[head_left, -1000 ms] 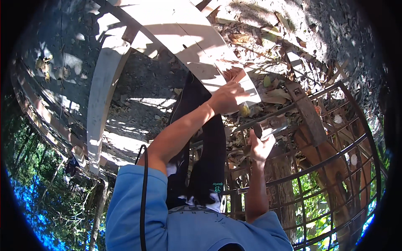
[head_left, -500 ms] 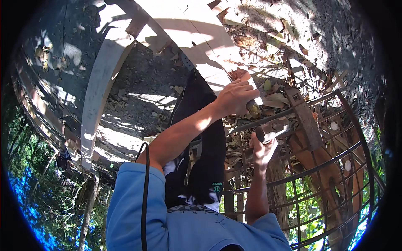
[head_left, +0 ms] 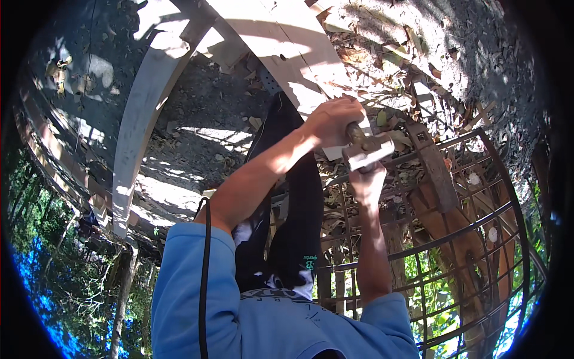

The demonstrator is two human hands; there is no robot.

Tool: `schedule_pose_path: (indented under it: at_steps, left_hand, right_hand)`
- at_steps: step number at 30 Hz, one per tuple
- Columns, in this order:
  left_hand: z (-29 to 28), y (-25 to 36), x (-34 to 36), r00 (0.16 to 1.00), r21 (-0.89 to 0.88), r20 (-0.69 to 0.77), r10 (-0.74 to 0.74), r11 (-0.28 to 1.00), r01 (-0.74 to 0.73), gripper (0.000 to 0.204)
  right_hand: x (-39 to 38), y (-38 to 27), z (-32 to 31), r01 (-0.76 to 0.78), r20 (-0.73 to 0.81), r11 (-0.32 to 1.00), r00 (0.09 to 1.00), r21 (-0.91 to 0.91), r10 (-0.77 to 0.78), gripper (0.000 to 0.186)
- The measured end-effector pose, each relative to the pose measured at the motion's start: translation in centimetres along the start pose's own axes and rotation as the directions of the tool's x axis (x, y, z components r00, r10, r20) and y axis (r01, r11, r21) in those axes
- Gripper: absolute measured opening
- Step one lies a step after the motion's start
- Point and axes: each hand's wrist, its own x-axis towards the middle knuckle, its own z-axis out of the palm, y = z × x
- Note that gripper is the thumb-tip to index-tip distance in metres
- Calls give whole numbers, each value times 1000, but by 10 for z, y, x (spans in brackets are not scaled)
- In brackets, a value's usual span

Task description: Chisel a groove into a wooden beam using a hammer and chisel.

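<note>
My left hand point(head_left: 335, 121) is closed around a chisel, its rounded yellowish-brown handle end point(head_left: 356, 131) sticking out on the near side. The blade is mostly hidden beyond my fingers, over the near end of a wide pale wooden board point(head_left: 293, 57). A dark line runs lengthwise along that board. My right hand point(head_left: 367, 180) grips a hammer, whose metal head point(head_left: 368, 152) is at the butt of the chisel handle. Whether the two touch, I cannot tell for sure. Most of the hammer's handle is hidden by the head and my fingers.
A curved pale timber point(head_left: 136, 137) stands at the left. On the right is a dark metal grid frame point(head_left: 460, 236), with a weathered wooden block point(head_left: 436, 170) across its rim. Dry leaves and wood chips point(head_left: 382, 66) litter the ground. A black cable point(head_left: 204, 281) hangs over my left arm.
The hammer has swung up and left from beside the grid frame to the end of the chisel handle. My left hand has shifted only slightly.
</note>
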Motion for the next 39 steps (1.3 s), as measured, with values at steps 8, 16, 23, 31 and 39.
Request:
schedule_pose_path:
  at_steps: [8, 16, 23, 31, 39]
  left_hand:
    - [7, -28, -16, 991, -240, -110, 73, 966, -98, 65]
    - [-6, -34, -6, 997, 93, 62, -35, 995, 29, 27]
    - [20, -38, 16, 987, 285, 102, -125, 954, 91, 44]
    - [62, -33, -15, 962, 431, 227, 148, 871, -236, 39]
    - [10, 18, -1, 995, 129, 82, 64, 989, -74, 44]
  right_hand:
    - [-40, -69, -54, 149, -3, 860, 986, 488, -169, 30]
    - [42, 7, 16, 60, 122, 979, 992, -195, -36, 18]
    - [-54, 13, -25, 50, -5, 947, 999, 318, -51, 23]
    - [-40, -33, -32, -4, -40, 933, 999, 359, 19, 21]
    - [-39, -41, -45, -53, -98, 931, 991, 360, 94, 26]
